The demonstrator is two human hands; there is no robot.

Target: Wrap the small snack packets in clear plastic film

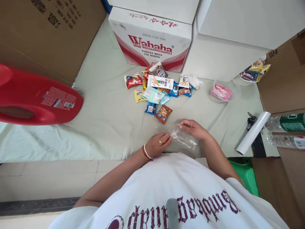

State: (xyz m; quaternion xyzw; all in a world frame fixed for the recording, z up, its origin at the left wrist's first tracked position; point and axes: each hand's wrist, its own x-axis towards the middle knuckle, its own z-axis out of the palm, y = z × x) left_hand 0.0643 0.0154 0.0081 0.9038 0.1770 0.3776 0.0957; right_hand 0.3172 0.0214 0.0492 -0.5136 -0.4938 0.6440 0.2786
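A clear plastic bag [187,140] is stretched between my hands at the near edge of the cloth-covered table [107,127]. My left hand [158,144], with a ring and a beaded bracelet, is closed on the bag's left part. The thumb and fingers of my right hand [193,128] pinch its upper edge. Just beyond lies a brown cookie packet [163,114], beside a small blue packet [151,108]. Behind them is a loose pile of snack packets, among them a white packet [160,82], a pale green one [152,95] and a red one [133,80].
A Wahaha water carton [150,41] and white boxes [221,57] stand at the back. On the left is a red jug [35,98]. A clear bowl [220,92] holds a pink packet; a white roll [254,133] and plastic bottles [288,123] lie at the right.
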